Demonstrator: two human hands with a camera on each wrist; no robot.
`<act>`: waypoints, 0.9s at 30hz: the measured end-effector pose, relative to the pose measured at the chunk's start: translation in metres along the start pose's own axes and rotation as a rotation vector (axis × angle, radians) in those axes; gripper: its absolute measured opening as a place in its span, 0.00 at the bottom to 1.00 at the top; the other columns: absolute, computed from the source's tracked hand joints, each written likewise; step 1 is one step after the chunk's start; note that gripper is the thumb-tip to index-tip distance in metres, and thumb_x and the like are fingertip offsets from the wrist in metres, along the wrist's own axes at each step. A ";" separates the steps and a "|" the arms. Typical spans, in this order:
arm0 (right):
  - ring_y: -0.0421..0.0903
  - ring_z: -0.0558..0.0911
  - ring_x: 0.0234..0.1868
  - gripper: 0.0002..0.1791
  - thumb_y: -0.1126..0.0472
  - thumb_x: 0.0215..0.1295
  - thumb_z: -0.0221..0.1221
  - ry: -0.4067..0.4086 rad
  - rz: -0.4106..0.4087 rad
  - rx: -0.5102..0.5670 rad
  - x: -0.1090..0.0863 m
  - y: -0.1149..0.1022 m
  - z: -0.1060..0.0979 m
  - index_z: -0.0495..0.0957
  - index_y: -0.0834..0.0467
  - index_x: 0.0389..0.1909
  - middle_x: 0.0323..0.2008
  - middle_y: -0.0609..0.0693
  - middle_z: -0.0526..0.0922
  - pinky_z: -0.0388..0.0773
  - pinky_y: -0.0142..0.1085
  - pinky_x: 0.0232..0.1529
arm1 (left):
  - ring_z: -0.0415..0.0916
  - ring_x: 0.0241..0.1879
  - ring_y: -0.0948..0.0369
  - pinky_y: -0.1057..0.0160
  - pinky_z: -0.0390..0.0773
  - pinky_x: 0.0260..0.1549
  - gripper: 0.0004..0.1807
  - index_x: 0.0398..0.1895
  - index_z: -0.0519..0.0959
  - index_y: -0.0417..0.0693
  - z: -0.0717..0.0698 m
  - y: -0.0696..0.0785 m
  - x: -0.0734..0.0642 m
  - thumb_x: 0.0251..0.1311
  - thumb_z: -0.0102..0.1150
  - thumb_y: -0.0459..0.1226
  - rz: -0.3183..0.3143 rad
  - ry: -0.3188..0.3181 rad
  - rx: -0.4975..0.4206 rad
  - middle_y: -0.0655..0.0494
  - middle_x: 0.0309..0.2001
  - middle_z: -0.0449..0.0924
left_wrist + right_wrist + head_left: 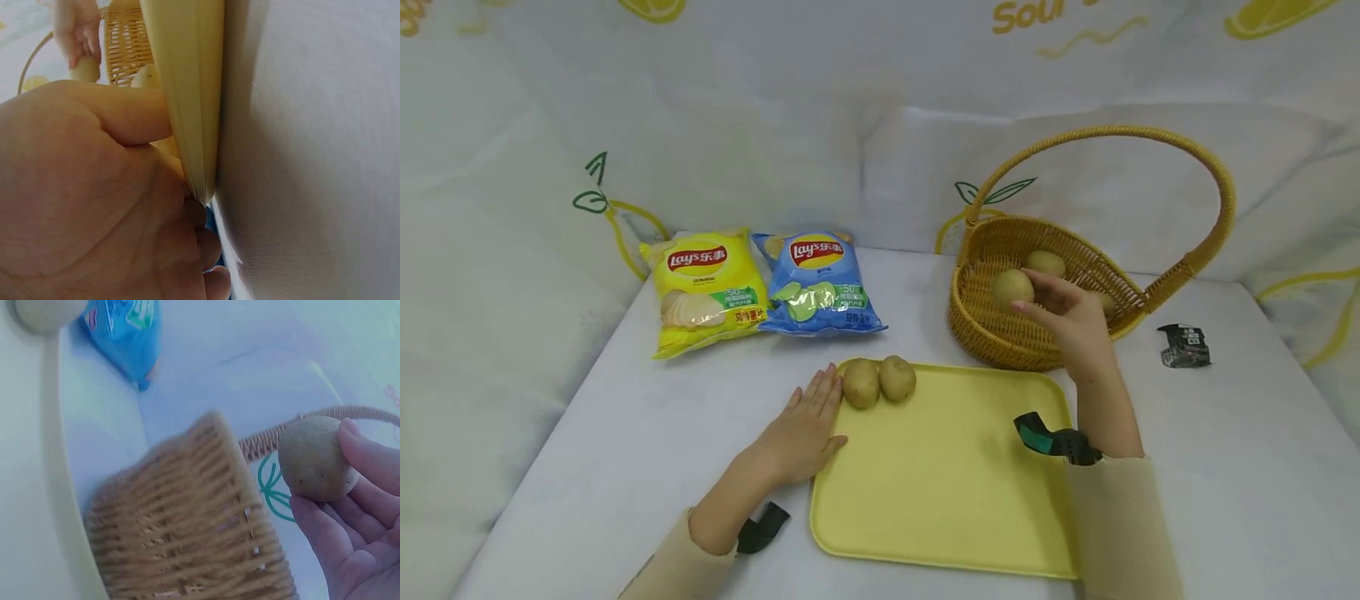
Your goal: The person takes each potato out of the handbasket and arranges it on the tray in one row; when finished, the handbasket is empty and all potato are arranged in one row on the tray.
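My right hand (1071,321) pinches a potato (1012,291) between thumb and fingers, over the wicker basket (1000,337). In the right wrist view that potato (315,459) shows above the basket's woven side (187,519). Another potato (1047,264) lies inside the basket, and one more (1103,302) is partly hidden behind my right hand. Along the left edge of the yellow tray (955,475) rests my left hand (805,429), its fingers straight and touching the rim. Two potatoes (880,381) sit side by side in the tray's far left corner, close to the left fingertips.
A yellow chip bag (707,292) and a blue chip bag (820,283) lie at the back left. Right of the basket is a small black wrapper-like piece (1184,346). The basket's tall handle (1120,133) arches above it. White printed cloth hangs behind the table.
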State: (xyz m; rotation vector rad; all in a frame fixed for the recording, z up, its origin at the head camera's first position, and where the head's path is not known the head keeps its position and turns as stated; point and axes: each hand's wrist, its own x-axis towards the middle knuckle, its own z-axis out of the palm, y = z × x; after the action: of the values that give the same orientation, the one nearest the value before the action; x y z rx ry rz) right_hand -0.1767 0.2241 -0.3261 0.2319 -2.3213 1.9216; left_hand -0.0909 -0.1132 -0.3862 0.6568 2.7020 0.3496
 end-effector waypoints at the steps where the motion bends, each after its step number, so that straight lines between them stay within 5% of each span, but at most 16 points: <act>1: 0.36 0.78 0.48 0.25 0.67 0.60 0.63 -0.002 -0.009 0.038 -0.003 0.000 0.003 0.72 0.64 0.60 0.47 0.40 0.81 0.73 0.23 0.46 | 0.30 0.72 0.48 0.46 0.43 0.67 0.39 0.72 0.43 0.31 -0.001 0.000 0.000 0.70 0.45 0.46 -0.002 0.002 0.003 0.40 0.74 0.30; 5: 0.38 0.80 0.46 0.23 0.69 0.59 0.63 -0.009 -0.020 0.116 -0.013 0.000 0.014 0.75 0.63 0.57 0.44 0.41 0.82 0.75 0.24 0.45 | 0.31 0.72 0.47 0.45 0.43 0.67 0.39 0.72 0.43 0.31 -0.002 0.000 0.000 0.70 0.45 0.46 -0.010 0.001 -0.003 0.39 0.74 0.31; 16: 0.40 0.80 0.46 0.24 0.70 0.57 0.64 -0.120 0.005 0.075 -0.033 0.007 0.049 0.74 0.68 0.56 0.45 0.39 0.82 0.78 0.28 0.43 | 0.30 0.72 0.46 0.44 0.43 0.67 0.39 0.71 0.42 0.29 0.000 -0.001 -0.001 0.70 0.45 0.45 0.004 -0.004 -0.044 0.38 0.73 0.31; 27: 0.43 0.81 0.48 0.25 0.70 0.56 0.65 -0.296 0.111 -0.001 -0.036 0.020 0.063 0.74 0.70 0.56 0.53 0.63 0.78 0.78 0.31 0.43 | 0.30 0.72 0.45 0.44 0.42 0.67 0.39 0.71 0.41 0.29 -0.003 -0.001 -0.001 0.71 0.45 0.44 0.030 0.009 -0.063 0.37 0.73 0.30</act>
State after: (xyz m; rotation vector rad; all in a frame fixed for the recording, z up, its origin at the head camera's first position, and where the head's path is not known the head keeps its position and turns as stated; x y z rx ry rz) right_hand -0.1450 0.1670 -0.3642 0.4225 -2.5679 2.0611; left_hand -0.0910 -0.1150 -0.3838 0.6793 2.6804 0.4442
